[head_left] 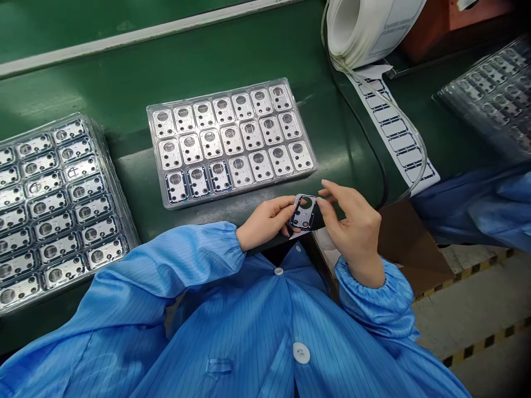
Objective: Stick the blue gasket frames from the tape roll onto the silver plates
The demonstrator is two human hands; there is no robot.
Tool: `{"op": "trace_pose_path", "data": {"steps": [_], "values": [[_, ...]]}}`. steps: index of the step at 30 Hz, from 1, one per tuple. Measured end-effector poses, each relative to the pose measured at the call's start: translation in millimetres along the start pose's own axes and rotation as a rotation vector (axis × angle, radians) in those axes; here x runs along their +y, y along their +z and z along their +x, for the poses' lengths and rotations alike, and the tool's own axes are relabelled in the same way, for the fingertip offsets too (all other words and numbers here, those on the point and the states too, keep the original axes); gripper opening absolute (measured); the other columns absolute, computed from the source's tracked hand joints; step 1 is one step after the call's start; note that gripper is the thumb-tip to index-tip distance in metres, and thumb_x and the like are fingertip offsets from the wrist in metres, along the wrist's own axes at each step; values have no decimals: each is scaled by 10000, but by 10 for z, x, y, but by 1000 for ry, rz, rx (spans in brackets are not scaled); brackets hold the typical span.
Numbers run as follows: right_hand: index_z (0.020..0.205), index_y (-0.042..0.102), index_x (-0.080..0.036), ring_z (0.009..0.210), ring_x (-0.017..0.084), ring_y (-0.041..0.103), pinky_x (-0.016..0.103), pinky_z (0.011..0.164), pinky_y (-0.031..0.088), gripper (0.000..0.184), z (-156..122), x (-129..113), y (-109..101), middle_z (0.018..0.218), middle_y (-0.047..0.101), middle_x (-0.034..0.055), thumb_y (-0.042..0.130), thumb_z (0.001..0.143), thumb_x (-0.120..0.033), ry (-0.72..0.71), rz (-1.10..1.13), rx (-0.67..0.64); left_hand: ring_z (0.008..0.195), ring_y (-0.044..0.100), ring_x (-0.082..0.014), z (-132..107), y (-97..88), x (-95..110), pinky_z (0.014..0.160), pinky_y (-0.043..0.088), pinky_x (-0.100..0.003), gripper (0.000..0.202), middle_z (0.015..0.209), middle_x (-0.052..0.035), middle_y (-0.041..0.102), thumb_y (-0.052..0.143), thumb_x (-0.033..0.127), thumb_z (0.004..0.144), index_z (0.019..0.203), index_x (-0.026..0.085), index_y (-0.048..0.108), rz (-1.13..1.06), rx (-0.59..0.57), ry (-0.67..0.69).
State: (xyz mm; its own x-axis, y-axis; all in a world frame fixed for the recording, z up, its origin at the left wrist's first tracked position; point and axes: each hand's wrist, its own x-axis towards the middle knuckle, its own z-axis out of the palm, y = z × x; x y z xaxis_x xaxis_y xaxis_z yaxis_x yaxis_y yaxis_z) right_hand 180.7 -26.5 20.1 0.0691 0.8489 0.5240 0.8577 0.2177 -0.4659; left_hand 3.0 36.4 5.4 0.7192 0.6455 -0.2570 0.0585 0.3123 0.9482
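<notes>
My left hand (267, 222) is closed on a small silver metal plate (306, 207), gripping its left side between thumb and fingers. The plate has a large round hole near its top, small holes lower down and a dark border strip along its edges. At the plate's upper right corner, my right hand (352, 224) is closed, thumb and fingertips at the edge; the exact contact is partly hidden. Just beyond my hands lies a clear plastic tray (232, 190) of similar plates in rows. Several plates in its near-left corner have dark borders; the others look plain.
On the left stands a stack of trays (131, 235) with dark-bordered plates. A label roll (373, 33) sits at the back right, its strip (398, 135) of dark frame-shaped pieces running forward beside a cable (363, 130). Another tray (489, 88) and a person's blue sleeve (485, 213) are at right.
</notes>
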Motion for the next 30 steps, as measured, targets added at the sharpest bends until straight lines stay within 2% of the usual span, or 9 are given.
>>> {"op": "trace_pose_path", "data": {"steps": [3, 7, 10, 12, 16, 18, 22, 30], "values": [[1210, 665, -220, 758, 184, 704, 350, 757, 581, 275, -53, 9, 5, 955, 745, 62, 542, 968, -261, 148, 129, 43, 708, 695, -119, 4, -4, -22, 550, 504, -181, 386, 1099, -98, 694, 486, 323, 975, 1293, 146, 614, -13, 3, 1], [1062, 716, -209, 624, 157, 660, 305, 615, 565, 246, -134, -3, 32, 847, 733, 42, 557, 959, -366, 378, 266, 23, 725, 699, -126, 8, -6, -39, 554, 510, -181, 410, 1062, -95, 702, 506, 361, 966, 1301, 146, 607, -20, -5, 9], [1015, 724, -202, 597, 145, 637, 286, 566, 547, 242, -167, -9, 63, 810, 715, 34, 571, 952, -379, 438, 324, 16, 726, 697, -126, 7, -2, -31, 561, 515, -184, 411, 1037, -92, 703, 507, 360, 964, 1297, 140, 608, -25, -6, 8], [1024, 726, -208, 669, 156, 660, 298, 609, 561, 213, -160, -5, 80, 876, 718, 46, 575, 952, -339, 369, 289, 41, 725, 697, -129, 4, 2, -21, 559, 513, -186, 404, 1035, -95, 702, 503, 347, 965, 1292, 136, 610, -26, -4, 1], [1009, 742, -218, 926, 218, 685, 377, 806, 586, 162, -85, 9, 86, 1003, 703, 85, 603, 928, -244, 91, 131, 93, 730, 700, -131, -6, 3, -1, 561, 510, -185, 403, 1034, -93, 702, 497, 336, 966, 1300, 140, 607, -23, 1, -14], [965, 748, -215, 922, 222, 682, 393, 817, 591, 141, -40, 8, 72, 1026, 687, 96, 616, 917, -221, 17, 93, 102, 725, 696, -128, -11, -1, 7, 561, 508, -184, 407, 1017, -89, 705, 501, 336, 964, 1305, 140, 605, -18, 1, -16], [888, 732, -211, 872, 212, 683, 389, 765, 607, 100, 12, -17, 22, 1039, 678, 95, 633, 901, -207, -35, 108, 73, 718, 696, -128, -14, -7, 16, 550, 504, -181, 393, 1017, -85, 711, 489, 319, 967, 1296, 145, 615, 17, -1, -14], [887, 714, -198, 889, 211, 698, 376, 792, 597, 96, 26, -19, 15, 950, 706, 82, 624, 902, -170, -43, 87, 61, 705, 700, -131, -12, 4, 48, 539, 497, -180, 375, 990, -82, 707, 434, 231, 974, 1279, 135, 630, 48, -4, -41]]}}
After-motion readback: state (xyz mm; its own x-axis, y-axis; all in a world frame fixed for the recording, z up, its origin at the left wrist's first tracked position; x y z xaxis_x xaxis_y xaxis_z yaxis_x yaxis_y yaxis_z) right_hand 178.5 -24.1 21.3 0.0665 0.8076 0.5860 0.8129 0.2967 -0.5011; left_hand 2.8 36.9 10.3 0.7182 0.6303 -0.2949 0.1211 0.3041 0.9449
